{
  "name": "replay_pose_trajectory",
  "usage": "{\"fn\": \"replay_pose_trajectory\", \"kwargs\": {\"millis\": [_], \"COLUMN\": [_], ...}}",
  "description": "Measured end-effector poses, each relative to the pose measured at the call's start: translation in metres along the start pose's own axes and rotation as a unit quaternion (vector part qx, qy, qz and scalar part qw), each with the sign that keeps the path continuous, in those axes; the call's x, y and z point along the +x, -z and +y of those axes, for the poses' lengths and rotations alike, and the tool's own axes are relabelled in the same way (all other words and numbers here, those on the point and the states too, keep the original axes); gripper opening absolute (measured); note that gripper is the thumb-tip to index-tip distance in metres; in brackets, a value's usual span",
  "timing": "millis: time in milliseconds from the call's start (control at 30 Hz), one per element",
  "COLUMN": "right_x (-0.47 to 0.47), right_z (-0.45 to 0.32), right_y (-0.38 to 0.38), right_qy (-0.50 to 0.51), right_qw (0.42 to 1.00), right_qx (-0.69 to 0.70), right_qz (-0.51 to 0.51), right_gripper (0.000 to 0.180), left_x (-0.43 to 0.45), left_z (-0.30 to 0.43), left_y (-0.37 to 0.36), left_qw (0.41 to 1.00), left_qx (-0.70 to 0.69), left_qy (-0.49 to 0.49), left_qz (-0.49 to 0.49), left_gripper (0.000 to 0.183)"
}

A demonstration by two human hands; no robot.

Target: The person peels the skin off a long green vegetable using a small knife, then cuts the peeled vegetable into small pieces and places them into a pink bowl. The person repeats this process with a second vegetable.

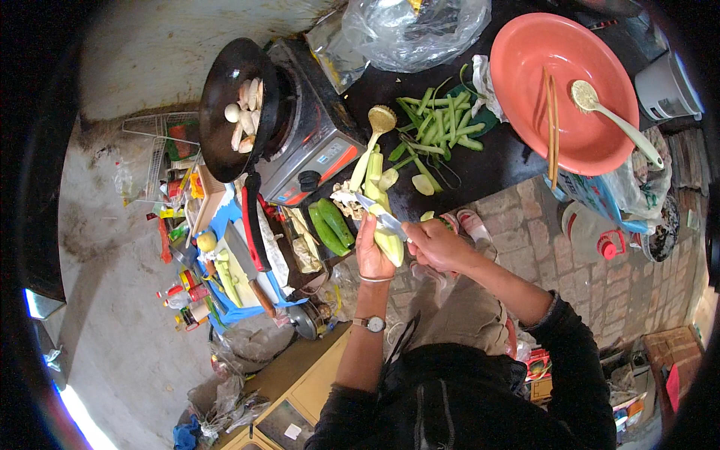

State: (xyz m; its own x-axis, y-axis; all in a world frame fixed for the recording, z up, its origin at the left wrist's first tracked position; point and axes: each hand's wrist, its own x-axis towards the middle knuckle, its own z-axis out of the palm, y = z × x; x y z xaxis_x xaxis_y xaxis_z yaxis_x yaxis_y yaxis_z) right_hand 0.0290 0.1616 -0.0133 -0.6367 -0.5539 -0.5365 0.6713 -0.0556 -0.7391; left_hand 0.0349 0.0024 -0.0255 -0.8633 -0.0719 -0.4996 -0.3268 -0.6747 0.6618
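My left hand (372, 253) holds a peeled, pale green cucumber-like vegetable (389, 245) over the edge of the dark table. In my right hand (436, 244) is a knife (388, 220), its blade lying against the vegetable. Beyond my hands, green peel strips (444, 121) are heaped on the table, with cut pale pieces (423, 184) nearer me. Two unpeeled green vegetables (331, 226) lie left of my left hand. A scrubbing brush (382, 119) with a pale handle rests just past the held vegetable.
On the left, a wok (225, 140) holding pale food pieces stands on a portable stove (315, 163), its red-black handle (255, 225) pointing toward me. A salmon-pink basin (562, 124) with chopsticks and another brush stands right. A cutting board (236, 270) with a cleaver lies lower left.
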Motion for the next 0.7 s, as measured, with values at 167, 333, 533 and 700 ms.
{"fn": "replay_pose_trajectory", "kwargs": {"millis": [167,333,533,700], "right_x": [-0.007,-0.015,0.012,0.024], "right_z": [-0.005,-0.009,0.021,0.017], "right_y": [0.01,0.02,0.031,0.035], "right_qy": [-0.018,-0.096,0.203,0.193], "right_qw": [0.997,0.965,0.915,0.823], "right_qx": [0.064,0.207,-0.252,-0.428], "right_qz": [-0.044,-0.13,0.241,0.32], "right_gripper": [0.05,0.051,0.041,0.027], "left_x": [0.002,0.007,0.0,-0.002], "left_z": [0.002,0.005,0.015,0.017], "left_y": [-0.003,0.007,-0.007,-0.004], "left_qw": [0.997,0.999,0.984,0.961], "left_qx": [0.076,0.027,-0.124,-0.224], "left_qy": [-0.028,-0.007,0.103,0.129], "left_qz": [0.01,0.019,-0.069,-0.097], "left_gripper": [0.036,0.038,0.044,0.042]}}
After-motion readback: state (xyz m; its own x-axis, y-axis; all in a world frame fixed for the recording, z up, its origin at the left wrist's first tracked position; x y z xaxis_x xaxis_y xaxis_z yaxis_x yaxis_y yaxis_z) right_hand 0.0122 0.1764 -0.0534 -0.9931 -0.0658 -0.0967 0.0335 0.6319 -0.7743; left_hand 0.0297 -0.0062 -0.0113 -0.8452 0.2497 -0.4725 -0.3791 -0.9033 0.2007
